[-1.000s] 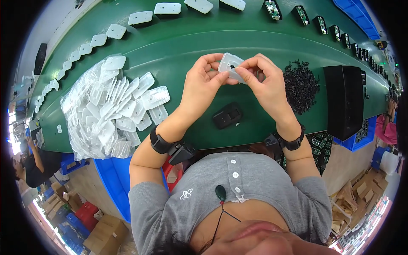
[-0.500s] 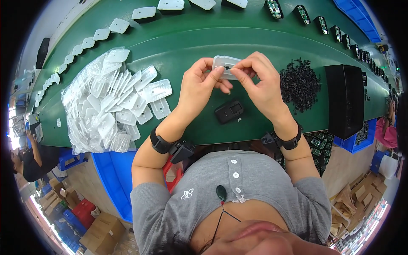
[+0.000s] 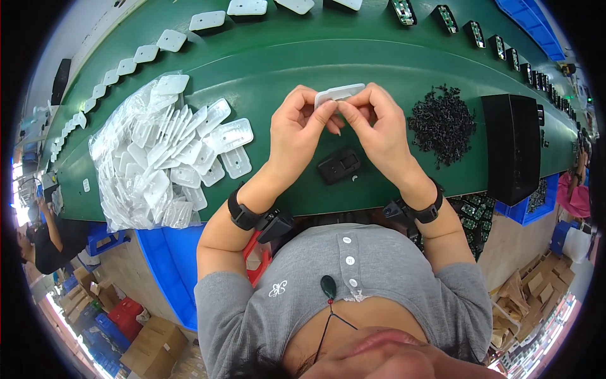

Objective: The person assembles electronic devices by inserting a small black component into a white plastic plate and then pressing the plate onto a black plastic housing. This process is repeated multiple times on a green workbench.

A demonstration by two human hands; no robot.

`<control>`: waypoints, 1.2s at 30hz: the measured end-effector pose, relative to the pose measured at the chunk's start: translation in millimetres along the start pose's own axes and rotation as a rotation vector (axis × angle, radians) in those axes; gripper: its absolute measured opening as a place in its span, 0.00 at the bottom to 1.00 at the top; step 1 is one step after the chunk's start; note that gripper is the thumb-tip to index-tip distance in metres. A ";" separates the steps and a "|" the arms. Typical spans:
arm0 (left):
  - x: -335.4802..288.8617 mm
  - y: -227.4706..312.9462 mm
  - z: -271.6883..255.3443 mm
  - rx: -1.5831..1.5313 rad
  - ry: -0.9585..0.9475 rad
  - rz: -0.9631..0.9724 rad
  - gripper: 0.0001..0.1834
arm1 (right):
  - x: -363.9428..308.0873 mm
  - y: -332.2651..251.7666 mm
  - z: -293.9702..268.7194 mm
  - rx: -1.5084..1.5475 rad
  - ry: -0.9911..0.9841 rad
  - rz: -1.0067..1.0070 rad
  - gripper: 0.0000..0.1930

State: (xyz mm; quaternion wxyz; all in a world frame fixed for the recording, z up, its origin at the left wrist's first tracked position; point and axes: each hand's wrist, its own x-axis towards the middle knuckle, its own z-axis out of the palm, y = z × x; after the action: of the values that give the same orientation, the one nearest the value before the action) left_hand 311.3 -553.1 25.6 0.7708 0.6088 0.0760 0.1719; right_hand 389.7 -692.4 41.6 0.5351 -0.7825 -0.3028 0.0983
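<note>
Over the middle of the bench, both hands grip one white plastic cover, tilted so that its edge shows. My left hand pinches its left end between thumb and fingers. At the other end my right hand is closed, its thumb almost meeting the left thumb under the cover. Whatever lies between the thumbs is hidden. A black plastic housing rests on the bench below the hands. To their right lies a heap of small black parts. A spread of similar white covers lies to their left.
Covers fill a clear plastic bag on the green bench. White-topped units curve along the far left; black housings with circuit boards line the far right. A black box stands at right. Another person is at far left.
The white cover has tipped from showing its inner face to nearly edge-on. My right hand has come down and slightly left, its thumb now close to my left thumb.
</note>
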 end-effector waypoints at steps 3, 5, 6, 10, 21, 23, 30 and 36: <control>2.1 3.5 -4.8 -0.092 -0.011 -0.094 0.06 | 3.5 4.2 -5.8 -0.099 0.225 -0.279 0.12; 3.3 4.4 -5.8 -0.108 -0.017 -0.129 0.06 | 6.7 -0.9 -11.7 -0.120 0.200 -0.257 0.14; 3.8 4.4 -5.6 -0.100 -0.034 -0.134 0.06 | 9.4 -0.4 -13.0 -0.156 0.121 -0.267 0.15; 6.5 0.1 -8.3 -0.096 -0.093 -0.178 0.06 | 11.5 3.0 -14.0 0.295 -0.159 0.164 0.15; 40.8 -2.3 -23.0 -0.065 -0.027 -0.255 0.11 | 48.9 16.0 -28.0 0.163 -0.137 0.159 0.16; 56.1 3.5 -27.5 0.483 -0.030 -0.305 0.09 | 89.7 28.1 -45.0 -0.324 0.103 -0.195 0.23; 70.6 -15.1 -16.0 1.152 -0.206 0.171 0.05 | 199.8 80.7 -89.8 -0.929 0.320 -0.288 0.28; 44.7 -3.3 -12.7 1.308 -0.121 0.368 0.28 | 157.5 78.4 -82.5 0.080 0.018 0.089 0.20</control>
State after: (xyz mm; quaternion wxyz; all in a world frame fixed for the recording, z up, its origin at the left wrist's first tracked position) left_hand 349.2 -526.2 23.4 0.2052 0.9610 0.0162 0.1844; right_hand 583.6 -684.5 31.7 0.5639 -0.7739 -0.2587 0.1270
